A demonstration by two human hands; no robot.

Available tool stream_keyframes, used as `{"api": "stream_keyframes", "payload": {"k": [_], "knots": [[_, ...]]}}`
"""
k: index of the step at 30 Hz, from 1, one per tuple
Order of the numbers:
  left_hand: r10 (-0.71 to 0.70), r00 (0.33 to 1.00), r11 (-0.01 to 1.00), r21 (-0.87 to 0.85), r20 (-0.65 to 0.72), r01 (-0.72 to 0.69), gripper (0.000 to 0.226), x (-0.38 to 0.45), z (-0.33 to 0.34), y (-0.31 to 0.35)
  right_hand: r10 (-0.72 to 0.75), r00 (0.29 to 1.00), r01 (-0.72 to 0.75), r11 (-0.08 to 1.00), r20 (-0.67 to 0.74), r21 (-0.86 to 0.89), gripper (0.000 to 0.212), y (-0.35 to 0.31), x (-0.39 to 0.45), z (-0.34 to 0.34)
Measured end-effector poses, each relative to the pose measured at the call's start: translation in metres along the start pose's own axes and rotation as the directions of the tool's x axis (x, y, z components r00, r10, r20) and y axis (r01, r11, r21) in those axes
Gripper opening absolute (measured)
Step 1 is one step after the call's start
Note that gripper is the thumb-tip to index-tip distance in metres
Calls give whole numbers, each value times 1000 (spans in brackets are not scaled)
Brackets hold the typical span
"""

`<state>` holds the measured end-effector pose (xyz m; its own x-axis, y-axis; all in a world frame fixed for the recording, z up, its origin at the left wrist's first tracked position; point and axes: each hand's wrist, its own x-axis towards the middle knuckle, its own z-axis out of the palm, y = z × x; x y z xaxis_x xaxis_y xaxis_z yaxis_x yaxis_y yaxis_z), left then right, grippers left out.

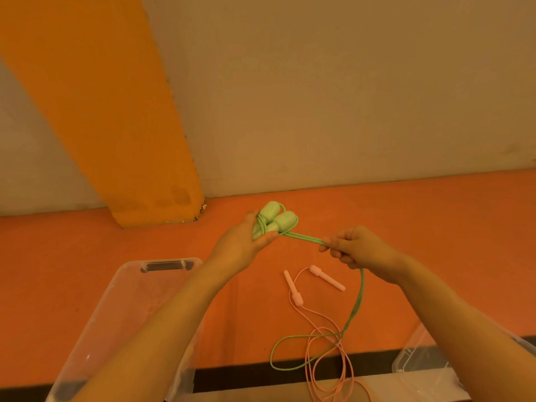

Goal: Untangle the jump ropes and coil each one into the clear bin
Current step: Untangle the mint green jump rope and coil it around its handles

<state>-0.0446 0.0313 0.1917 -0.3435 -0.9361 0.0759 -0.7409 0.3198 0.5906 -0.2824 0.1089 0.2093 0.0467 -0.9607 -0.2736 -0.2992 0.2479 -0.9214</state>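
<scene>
We keep left hand [246,242] gripping green handles [277,217] as coil anchor; right hand [352,248] pinches green rope [358,300], feeding wraps. Pink rope [324,323] apparently freed, right of clear bin [116,297], on floor.

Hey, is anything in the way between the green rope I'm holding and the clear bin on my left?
Mostly clear. The clear bin is open-topped, under your left forearm. But the green rope hanging from your right hand crosses the pink rope on the floor, so its tail may drag that along.
</scene>
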Motion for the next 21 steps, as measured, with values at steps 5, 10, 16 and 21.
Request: {"api": "stream_keyframes", "payload": {"k": [5, 10, 16, 21], "knots": [[0, 1000, 999, 39, -6, 0, 73, 2, 0, -2, -6, 1000, 6, 1000, 21, -16, 28, -5, -2, 4], [-18, 1000, 1000, 16, -24, 19, 68, 4, 1, -2, -1, 996, 5, 999, 86, -50, 26, -8, -5, 6], [-23, 1000, 1000, 5, -2, 23, 70, 4, 2, -3, 29, 995, -24, 998, 92, -57, 26, -8, -4, 9], [-5, 999, 961, 276, 46, -8, 74, -1, 2, -6, 33, 999, -31, 998, 41, -46, 31, -7, -7, 4]]}}
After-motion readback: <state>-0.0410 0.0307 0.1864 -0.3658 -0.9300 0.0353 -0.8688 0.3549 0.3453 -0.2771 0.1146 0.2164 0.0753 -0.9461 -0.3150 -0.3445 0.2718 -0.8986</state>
